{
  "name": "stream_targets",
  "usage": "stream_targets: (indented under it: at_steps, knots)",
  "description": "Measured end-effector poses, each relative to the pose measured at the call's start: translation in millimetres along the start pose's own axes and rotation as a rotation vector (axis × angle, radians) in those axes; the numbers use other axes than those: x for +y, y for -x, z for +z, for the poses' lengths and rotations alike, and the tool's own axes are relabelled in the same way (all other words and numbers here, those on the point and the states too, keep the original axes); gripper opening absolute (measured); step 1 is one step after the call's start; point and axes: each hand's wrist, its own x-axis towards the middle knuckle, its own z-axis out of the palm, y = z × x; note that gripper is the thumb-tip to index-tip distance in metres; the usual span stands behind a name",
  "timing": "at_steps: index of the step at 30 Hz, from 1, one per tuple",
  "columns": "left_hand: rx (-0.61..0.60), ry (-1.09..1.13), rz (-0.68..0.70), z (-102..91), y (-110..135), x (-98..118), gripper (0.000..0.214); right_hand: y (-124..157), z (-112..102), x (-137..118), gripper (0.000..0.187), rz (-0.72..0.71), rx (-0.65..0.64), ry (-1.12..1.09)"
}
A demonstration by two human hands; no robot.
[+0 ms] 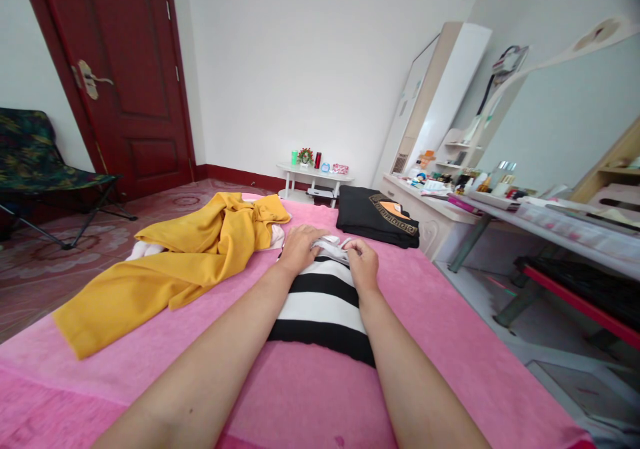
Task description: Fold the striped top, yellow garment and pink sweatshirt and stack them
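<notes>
A black-and-white striped garment (316, 306) lies folded on the pink bed cover, its pale collar-like edge at the far end. My left hand (299, 249) is on that edge from the left, thumb and fingers closed around the pale cloth. On the other side, my right hand (364, 264) pinches the same edge between thumb and fingers. Part of the far edge is hidden behind my fingers. A mustard-yellow garment (215, 252) lies spread and rumpled to the left, with pale pink cloth under it. Beyond my right hand sits a folded black garment (367, 219) with a gold pattern.
The pink bed cover (440, 362) spreads under everything. At the right stand a dressing table (545, 236) crowded with small bottles and a red-edged stool (590, 309). A low white table (313, 171) is by the far wall, and a camouflage folding chair (45, 162) at the left.
</notes>
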Motion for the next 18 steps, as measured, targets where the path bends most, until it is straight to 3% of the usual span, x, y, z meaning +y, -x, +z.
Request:
stream_targets:
  at_steps: [8, 13, 18]
  knots:
    - [0.011, -0.132, 0.058, 0.4, -1.4, 0.3, 0.023, 0.0, -2.3, -6.6, 0.017, -0.29, -0.127, 0.222]
    - [0.09, -0.12, 0.139, -0.6, -2.3, 3.7, 0.019, -1.9, -1.0, -3.8, 0.01, -0.366, -0.102, 0.215]
    - [0.076, -0.074, 0.235, 0.0, -3.1, 4.8, 0.019, -2.5, -1.1, -3.4, 0.012, -0.379, -0.138, 0.236]
